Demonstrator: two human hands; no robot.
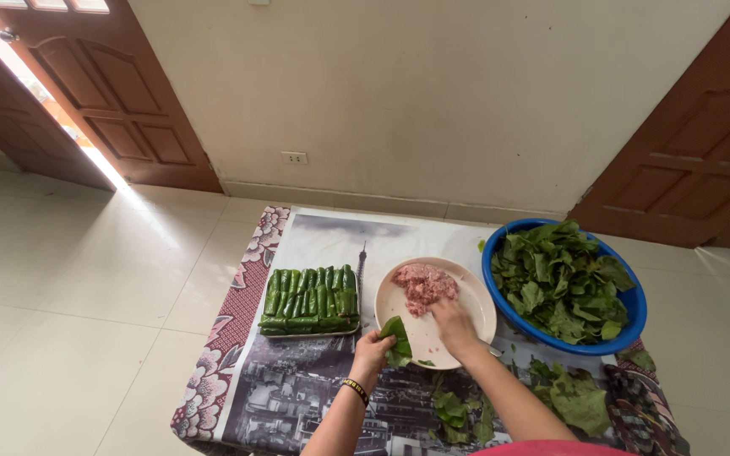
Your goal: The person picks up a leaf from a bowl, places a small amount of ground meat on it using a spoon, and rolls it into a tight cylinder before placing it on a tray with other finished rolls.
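— How far along? 
— A tray of rolls (pixel 311 302) sits full at nine o'clock; left hand (pixel 373 350) grasps a leaf (pixel 397 339).
— Right hand (pixel 454 324)? 
— Fingers seemingly pinching mince (pixel 423 285) on the plate (pixel 475 317); blue basin of leaves (pixel 564 283) at three.

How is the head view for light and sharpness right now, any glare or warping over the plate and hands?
Head view: soft even daylight; the open door is blown out, with glare streaking the floor tiles. The plate, left hand and right hand are sharp, with only faint shadows. Wide-angle warp tilts both doors outward at the frame's edges.
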